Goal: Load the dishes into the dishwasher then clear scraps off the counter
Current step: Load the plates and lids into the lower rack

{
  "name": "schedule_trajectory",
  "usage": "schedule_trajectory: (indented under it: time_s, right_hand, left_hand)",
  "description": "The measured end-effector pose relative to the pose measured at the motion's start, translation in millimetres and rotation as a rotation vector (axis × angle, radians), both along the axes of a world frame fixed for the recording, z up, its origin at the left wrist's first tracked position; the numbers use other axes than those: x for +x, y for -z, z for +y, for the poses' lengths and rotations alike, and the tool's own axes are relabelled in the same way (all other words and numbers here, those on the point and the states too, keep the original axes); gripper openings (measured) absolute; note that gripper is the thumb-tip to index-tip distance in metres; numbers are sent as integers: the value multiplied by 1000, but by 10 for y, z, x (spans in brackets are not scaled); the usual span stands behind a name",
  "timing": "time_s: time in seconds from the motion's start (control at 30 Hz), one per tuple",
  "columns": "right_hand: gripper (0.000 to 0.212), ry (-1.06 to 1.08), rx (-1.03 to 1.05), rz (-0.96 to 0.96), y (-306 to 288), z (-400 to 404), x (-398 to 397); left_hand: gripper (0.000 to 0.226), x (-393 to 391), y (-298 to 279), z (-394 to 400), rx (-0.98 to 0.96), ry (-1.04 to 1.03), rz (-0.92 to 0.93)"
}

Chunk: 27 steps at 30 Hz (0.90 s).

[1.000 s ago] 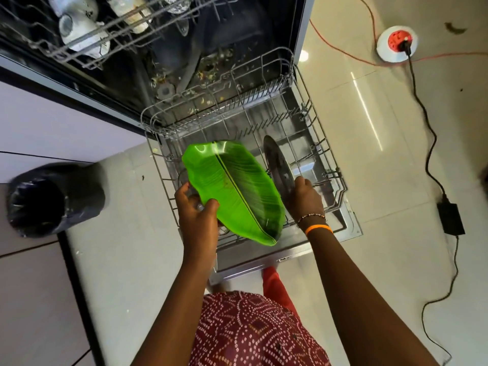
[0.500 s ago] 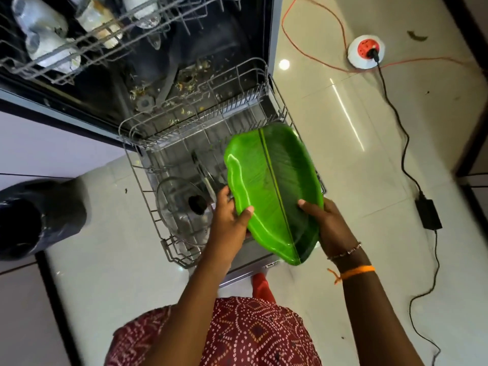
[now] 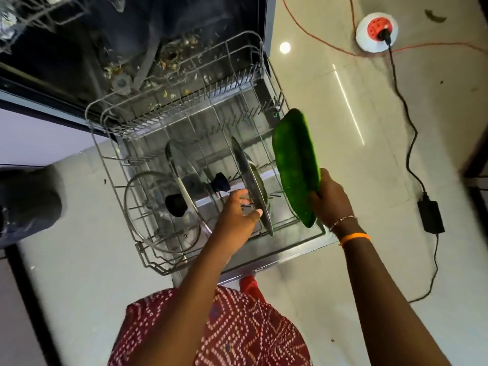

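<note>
A green leaf-shaped plate point(image 3: 295, 165) stands on edge over the right side of the lower dishwasher rack point(image 3: 105, 159). My right hand point(image 3: 330, 200) grips its near edge. My left hand point(image 3: 237, 215) reaches into the rack and touches the rim of a steel plate point(image 3: 250, 180) that stands upright just left of the green one; its fingers look relaxed. Two glass lids with black knobs point(image 3: 163, 207) lean in the left part of the rack.
The dishwasher tub point(image 3: 158, 48) is open, with food scraps on its floor. A black bin point(image 3: 29, 202) stands at the left. On the tiled floor at the right lie a round socket point(image 3: 376, 31), a black cable and a power adapter point(image 3: 430, 216).
The green plate has turned from flat to on edge and moved to the rack's right side. My left hand let go of it and went to the steel plate.
</note>
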State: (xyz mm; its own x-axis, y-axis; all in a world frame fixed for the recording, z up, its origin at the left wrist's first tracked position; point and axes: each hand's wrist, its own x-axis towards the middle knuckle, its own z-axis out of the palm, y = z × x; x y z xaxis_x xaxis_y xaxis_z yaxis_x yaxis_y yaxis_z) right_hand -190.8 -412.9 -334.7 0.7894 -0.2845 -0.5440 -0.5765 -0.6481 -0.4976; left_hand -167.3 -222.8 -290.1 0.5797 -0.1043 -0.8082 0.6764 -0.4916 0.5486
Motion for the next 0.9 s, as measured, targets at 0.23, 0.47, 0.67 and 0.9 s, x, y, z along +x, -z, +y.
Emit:
schedule_trajectory:
  time_s: [0.23,0.47,0.67,0.9]
  right_hand:
    - [49,-187,-170,75,332,252,50]
    - [41,-218,-167,138,598,365,148]
    - [39,-229,-101,184,719,383,123]
    - [43,-131,48,168,728,266,55]
  left_hand:
    - [41,37,89,20,-19,29,14]
    - [40,107,113,12,-39,22,20]
    - [35,144,168,-52,-91,-62,21]
    - [28,85,186,-53,-149,-124,72]
